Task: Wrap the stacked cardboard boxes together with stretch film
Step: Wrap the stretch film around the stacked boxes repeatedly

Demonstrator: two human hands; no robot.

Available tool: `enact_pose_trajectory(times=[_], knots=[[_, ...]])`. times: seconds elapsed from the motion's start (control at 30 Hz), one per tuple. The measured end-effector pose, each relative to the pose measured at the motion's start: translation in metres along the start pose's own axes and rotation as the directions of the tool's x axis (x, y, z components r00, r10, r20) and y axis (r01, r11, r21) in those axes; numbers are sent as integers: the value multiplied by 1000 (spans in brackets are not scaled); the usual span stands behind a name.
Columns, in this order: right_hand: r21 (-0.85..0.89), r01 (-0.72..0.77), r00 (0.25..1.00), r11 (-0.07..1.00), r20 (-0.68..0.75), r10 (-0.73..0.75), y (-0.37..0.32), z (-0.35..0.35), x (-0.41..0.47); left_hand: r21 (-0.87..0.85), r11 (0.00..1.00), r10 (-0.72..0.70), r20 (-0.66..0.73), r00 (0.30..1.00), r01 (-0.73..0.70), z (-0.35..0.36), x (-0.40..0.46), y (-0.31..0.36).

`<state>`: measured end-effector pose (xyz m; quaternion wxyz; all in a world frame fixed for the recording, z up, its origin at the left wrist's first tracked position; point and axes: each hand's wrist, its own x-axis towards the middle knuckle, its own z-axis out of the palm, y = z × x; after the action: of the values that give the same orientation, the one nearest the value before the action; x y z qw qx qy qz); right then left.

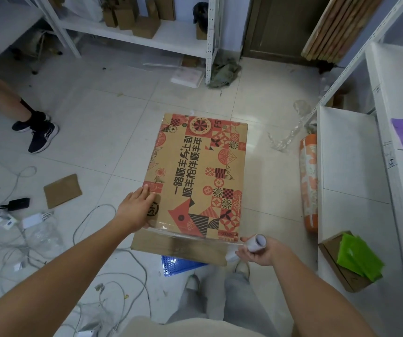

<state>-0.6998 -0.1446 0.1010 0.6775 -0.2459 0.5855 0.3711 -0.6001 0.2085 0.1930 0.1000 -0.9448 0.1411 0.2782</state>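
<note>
Both hands are at the near end of the stack: my left hand (136,210) lies flat, fingers straight, pressing on the near-left corner of the printed cardboard box (195,176), while my right hand (260,249) curls round the stretch film roll (256,242) just off the near-right corner. Between them a band of stretch film (190,233) runs taut along the near edge of the top box, from under my left palm to the roll. Below it a plain cardboard box (178,249) juts toward me, and a blue perforated crate (178,265) shows beneath that; I cannot tell how many boxes make up the stack. It sits on the tiled floor (103,132) straight ahead of me, its long axis running away from me, so the right hand, nearer the free right side, would, I judge, carry the roll along that long edge toward the far end while the left pins the film. I see film only at the near edge, so the wrap looks barely begun. To the left lie loose cables (113,288) and a cardboard scrap (62,190); farther off, a crumpled wad of film (290,135) beside the white shelving (349,166).
</note>
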Motion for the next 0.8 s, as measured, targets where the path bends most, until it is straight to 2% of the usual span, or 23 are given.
enact_pose_trajectory(times=[0.13, 0.2, 0.3, 0.5, 0.8], knots=[[-198, -85, 996, 976, 13, 90, -16, -2, 7, 22, 998, -56, 23, 998, 55, -3, -1, 9], [-197, -145, 986, 970, 54, 159, -24, -4, 8, 41, 995, -95, 36, 995, 94, -6, -1, 14], [-189, -155, 981, 970, 89, 175, -33, -1, 3, 100, 986, -141, 52, 989, 135, -8, 2, 22], [-236, -100, 989, 966, 84, 123, -59, 7, -15, 150, 971, -198, 55, 979, 188, -12, 4, 34], [-330, -256, 962, 908, 7, 274, -83, 13, 14, 197, 948, -261, 38, 964, 249, -10, 10, 44]])
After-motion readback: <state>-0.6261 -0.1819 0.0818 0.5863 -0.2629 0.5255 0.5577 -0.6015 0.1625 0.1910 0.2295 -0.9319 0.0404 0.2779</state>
